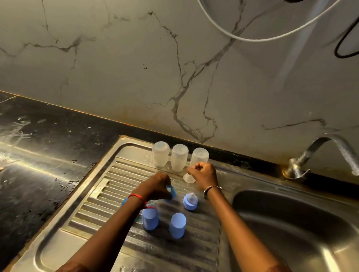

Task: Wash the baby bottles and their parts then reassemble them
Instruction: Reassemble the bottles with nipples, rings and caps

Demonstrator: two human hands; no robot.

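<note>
Three clear baby bottles stand upside down in a row at the back of the steel draining board (104, 256): the left bottle (160, 155), the middle bottle (179, 160) and the right bottle (200, 155). My right hand (203, 174) is closed around the right bottle low down, near its neck. My left hand (156, 185) pinches a blue screw ring (171, 192) just above the board. A blue ring with a teat (190, 201) sits between my forearms. Two blue caps (150, 219) (177, 225) stand closer to me. Another blue ring (124, 202) peeks out beside my left wrist.
The sink basin (295, 235) lies to the right, with a steel tap (327, 156) at its back. A wet black counter (21, 166) stretches to the left. A marble wall rises behind, and white and black cables (246, 37) hang at the top.
</note>
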